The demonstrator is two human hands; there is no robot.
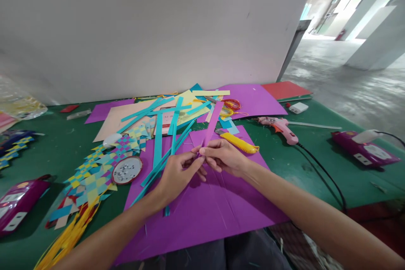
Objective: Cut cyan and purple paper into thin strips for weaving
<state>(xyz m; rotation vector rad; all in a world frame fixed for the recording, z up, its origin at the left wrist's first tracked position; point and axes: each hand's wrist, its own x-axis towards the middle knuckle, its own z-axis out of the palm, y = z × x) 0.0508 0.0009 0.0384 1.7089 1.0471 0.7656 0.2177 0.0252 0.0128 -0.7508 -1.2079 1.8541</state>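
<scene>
Presently, in the head view, the left hand [175,173] and right hand [227,156] meet, fingers curled, pinching between them a purple strip [213,123] pointing to one o'clock. Working its lower end seems the step in hand; the next calls for a steady pinch.

The single camera, worn on the head, looked forward and down from above the lap [253,249] across the table [325,145]. The left hand [179,173] and right hand [228,155] lay near, just below centre; the board [152,38] stood farther off.
</scene>
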